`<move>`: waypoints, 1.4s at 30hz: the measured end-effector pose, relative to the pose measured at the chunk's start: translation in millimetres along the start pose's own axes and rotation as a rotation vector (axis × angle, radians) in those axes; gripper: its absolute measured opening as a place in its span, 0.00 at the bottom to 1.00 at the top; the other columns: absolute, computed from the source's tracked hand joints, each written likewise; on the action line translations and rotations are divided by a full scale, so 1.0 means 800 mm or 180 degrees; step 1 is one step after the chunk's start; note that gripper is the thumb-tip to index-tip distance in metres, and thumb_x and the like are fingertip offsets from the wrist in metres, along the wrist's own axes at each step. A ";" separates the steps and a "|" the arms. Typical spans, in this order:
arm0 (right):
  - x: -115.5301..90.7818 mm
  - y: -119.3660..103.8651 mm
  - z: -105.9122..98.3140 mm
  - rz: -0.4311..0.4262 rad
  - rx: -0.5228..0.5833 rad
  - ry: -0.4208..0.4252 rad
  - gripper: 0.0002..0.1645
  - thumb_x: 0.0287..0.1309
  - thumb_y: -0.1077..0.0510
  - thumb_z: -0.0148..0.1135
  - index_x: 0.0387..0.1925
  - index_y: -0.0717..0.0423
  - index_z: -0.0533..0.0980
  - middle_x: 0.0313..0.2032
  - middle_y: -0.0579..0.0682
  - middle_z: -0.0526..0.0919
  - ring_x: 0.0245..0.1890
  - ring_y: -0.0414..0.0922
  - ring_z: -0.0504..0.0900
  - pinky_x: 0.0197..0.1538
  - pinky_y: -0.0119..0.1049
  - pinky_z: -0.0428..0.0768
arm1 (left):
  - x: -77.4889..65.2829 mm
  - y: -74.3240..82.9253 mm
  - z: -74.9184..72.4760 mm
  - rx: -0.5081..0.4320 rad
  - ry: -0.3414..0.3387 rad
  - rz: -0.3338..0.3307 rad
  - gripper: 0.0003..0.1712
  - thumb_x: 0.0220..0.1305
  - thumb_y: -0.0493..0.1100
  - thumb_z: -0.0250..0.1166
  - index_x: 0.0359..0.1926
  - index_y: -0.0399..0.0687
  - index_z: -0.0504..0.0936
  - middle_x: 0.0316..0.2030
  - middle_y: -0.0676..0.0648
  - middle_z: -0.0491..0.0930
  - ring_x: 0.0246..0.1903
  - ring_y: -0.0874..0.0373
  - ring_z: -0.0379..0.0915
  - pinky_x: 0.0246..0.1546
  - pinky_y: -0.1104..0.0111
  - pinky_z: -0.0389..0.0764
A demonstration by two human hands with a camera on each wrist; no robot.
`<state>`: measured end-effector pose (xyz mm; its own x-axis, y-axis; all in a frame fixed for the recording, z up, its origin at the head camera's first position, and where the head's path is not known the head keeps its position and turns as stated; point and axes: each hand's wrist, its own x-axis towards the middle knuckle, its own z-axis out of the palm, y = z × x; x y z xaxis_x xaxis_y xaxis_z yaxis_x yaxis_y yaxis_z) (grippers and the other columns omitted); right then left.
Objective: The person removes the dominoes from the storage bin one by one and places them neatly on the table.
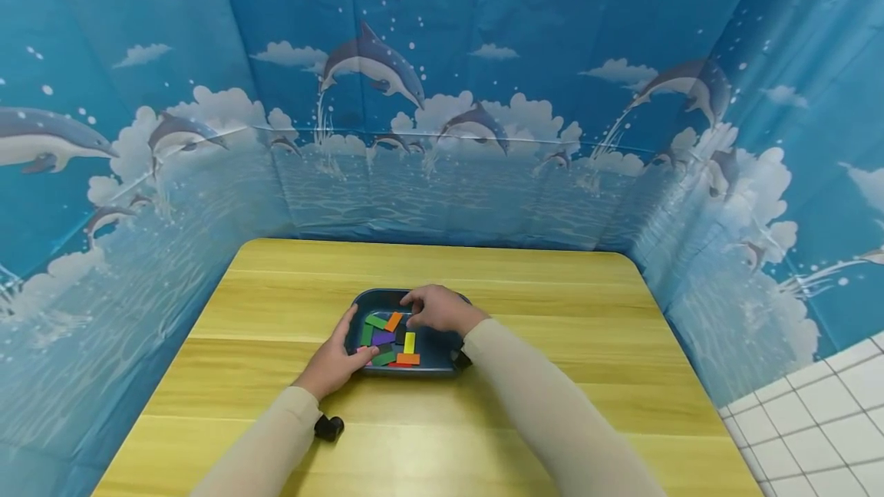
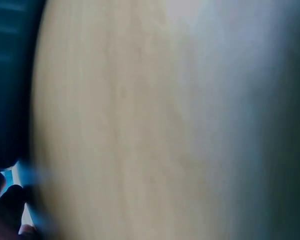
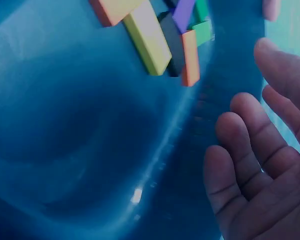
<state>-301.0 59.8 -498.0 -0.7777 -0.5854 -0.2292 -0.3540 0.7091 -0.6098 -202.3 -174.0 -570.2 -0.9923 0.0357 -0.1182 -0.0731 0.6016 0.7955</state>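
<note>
A dark blue plastic tray (image 1: 437,350) holds several small rectangular blocks in green, orange, purple, black, yellow, red and pink. My left hand (image 1: 334,363) lies along the tray's left rim, fingers extended, with the thumb reaching in over the pink and green blocks. Above the tray's far right part is my right hand (image 1: 440,308). In the right wrist view its fingers (image 3: 221,175) are loosely bent beside the tray wall, nothing between them. There a yellow block (image 3: 149,40) lies beside a black one and an orange block (image 3: 191,59). The left wrist view is mostly blurred.
The tray stands on a yellow wood-grain table (image 1: 552,313). A blue curtain (image 1: 442,175) printed with dolphins hangs behind and on both sides. White tiles (image 1: 815,413) show at the lower right.
</note>
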 end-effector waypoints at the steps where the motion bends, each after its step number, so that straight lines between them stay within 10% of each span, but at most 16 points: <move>1: 0.003 0.003 0.002 0.0010 0.0008 -0.0041 0.26 0.51 0.52 0.68 0.55 0.46 0.75 0.32 0.42 0.79 0.30 0.40 0.76 0.34 0.32 0.77 | 0.000 0.000 0.000 0.0000 -0.0004 -0.0005 0.51 0.52 0.67 0.63 0.69 0.82 0.40 0.70 0.48 0.53 0.64 0.39 0.59 0.58 0.39 0.61; 16: 0.025 0.039 0.035 0.0106 -0.0093 -0.0463 0.33 0.37 0.51 0.77 0.50 0.43 0.75 0.26 0.43 0.77 0.26 0.39 0.73 0.32 0.31 0.73 | -0.001 -0.002 0.002 -0.0149 -0.0003 -0.0047 0.49 0.52 0.66 0.63 0.68 0.81 0.44 0.68 0.47 0.59 0.64 0.40 0.60 0.58 0.39 0.60; 22: 0.028 0.043 0.042 0.0090 -0.0065 -0.0410 0.32 0.37 0.52 0.77 0.49 0.43 0.76 0.24 0.44 0.76 0.23 0.40 0.72 0.29 0.32 0.73 | -0.003 0.000 0.004 -0.0230 -0.0049 -0.0101 0.50 0.52 0.67 0.63 0.69 0.81 0.42 0.39 0.54 0.84 0.59 0.45 0.67 0.60 0.40 0.58; 34: 0.031 0.050 0.044 0.0072 -0.0254 -0.0245 0.33 0.34 0.45 0.77 0.44 0.46 0.72 0.28 0.43 0.75 0.26 0.39 0.72 0.32 0.31 0.73 | -0.004 0.003 0.007 -0.0348 -0.0043 -0.0098 0.49 0.54 0.64 0.63 0.69 0.80 0.42 0.35 0.56 0.84 0.49 0.51 0.77 0.60 0.39 0.57; 42: 0.025 0.039 0.036 -0.0003 -0.0398 -0.0262 0.24 0.42 0.52 0.71 0.44 0.47 0.73 0.29 0.42 0.75 0.26 0.39 0.72 0.31 0.31 0.73 | -0.004 0.002 0.004 -0.0225 0.0017 -0.0092 0.48 0.54 0.65 0.62 0.69 0.81 0.43 0.49 0.48 0.80 0.60 0.42 0.65 0.59 0.39 0.59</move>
<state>-313.0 58.8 -543.2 -0.7338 -0.6129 -0.2932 -0.4208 0.7488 -0.5121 -198.6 -170.3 -570.6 -0.9902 0.0148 -0.1389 -0.1085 0.5444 0.8318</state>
